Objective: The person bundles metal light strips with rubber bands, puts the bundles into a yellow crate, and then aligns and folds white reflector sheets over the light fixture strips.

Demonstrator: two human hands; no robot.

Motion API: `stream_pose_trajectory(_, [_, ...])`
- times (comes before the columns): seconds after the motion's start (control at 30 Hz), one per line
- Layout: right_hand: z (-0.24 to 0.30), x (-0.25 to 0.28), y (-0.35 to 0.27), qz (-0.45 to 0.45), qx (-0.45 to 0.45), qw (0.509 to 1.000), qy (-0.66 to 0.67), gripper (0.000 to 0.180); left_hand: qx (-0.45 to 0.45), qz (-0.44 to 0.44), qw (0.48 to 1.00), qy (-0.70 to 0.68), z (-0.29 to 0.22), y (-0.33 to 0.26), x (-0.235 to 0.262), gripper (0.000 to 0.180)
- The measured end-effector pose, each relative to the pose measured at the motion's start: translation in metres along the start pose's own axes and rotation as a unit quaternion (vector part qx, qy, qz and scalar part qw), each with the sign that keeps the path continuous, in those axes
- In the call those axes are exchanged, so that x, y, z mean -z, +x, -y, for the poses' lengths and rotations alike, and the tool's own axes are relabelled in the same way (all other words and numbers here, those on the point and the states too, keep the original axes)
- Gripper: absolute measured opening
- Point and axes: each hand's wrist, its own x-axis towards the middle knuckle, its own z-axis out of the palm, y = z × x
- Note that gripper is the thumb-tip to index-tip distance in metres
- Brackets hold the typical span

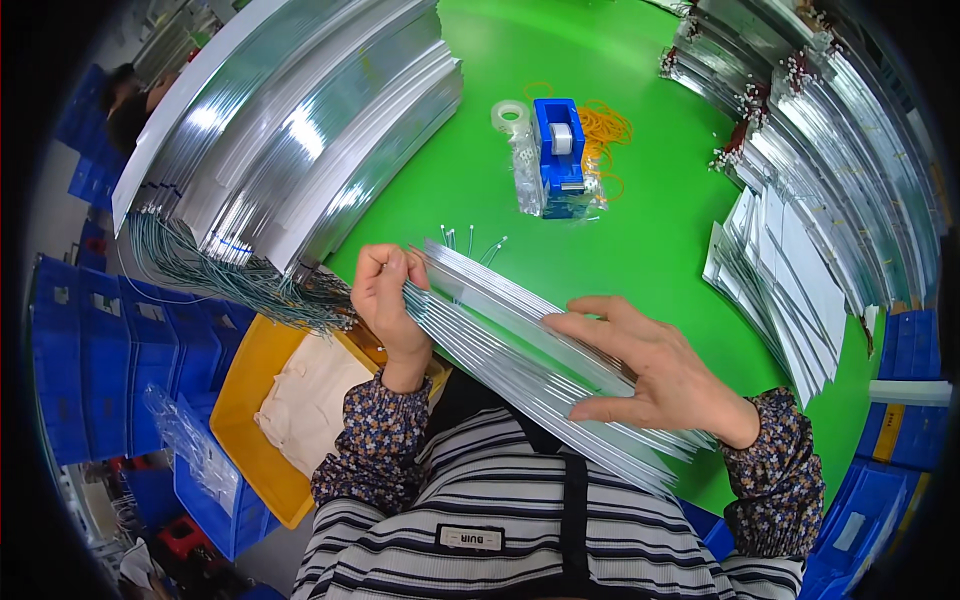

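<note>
A bundle of long thin silvery strips (530, 345) lies slantwise in front of my body, fanned into two groups with a gap between them. My left hand (388, 300) is closed round the upper left ends of the strips. Thin green wires with small white tips (487, 246) stick out beyond that end. Over the lower right part of the bundle, my right hand (650, 365) is spread, thumb and fingers apart, touching the strips. Its fingers hide part of them.
Large stacks of wired silvery strips stand on the green table (640, 240) at left (300, 130) and right (810, 150). A blue tape dispenser (560, 160), tape roll (510, 116) and orange rubber bands (606, 128) lie at the back. A yellow bin (240, 430) and blue bins (130, 350) are left.
</note>
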Motion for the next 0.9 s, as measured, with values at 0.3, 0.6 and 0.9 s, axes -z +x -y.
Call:
stream_pose_trajectory(0.3, [0.001, -0.002, 0.001, -0.009, 0.084, 0.996, -0.01, 0.02, 0.004, -0.005, 1.0, -0.012, 0.003, 0.004, -0.001, 0.015])
stream_pose_trajectory(0.6, [0.023, -0.001, -0.006, 0.052, 0.061, 0.994, -0.071, 0.036, -0.035, -0.006, 0.996, 0.08, -0.001, 0.009, -0.01, 0.016])
stream_pose_trajectory(0.9, [0.0, 0.008, -0.017, 0.016, 0.121, 0.99, -0.066, 0.071, 0.061, 0.103, 0.988, 0.098, 0.001, 0.014, 0.014, 0.036])
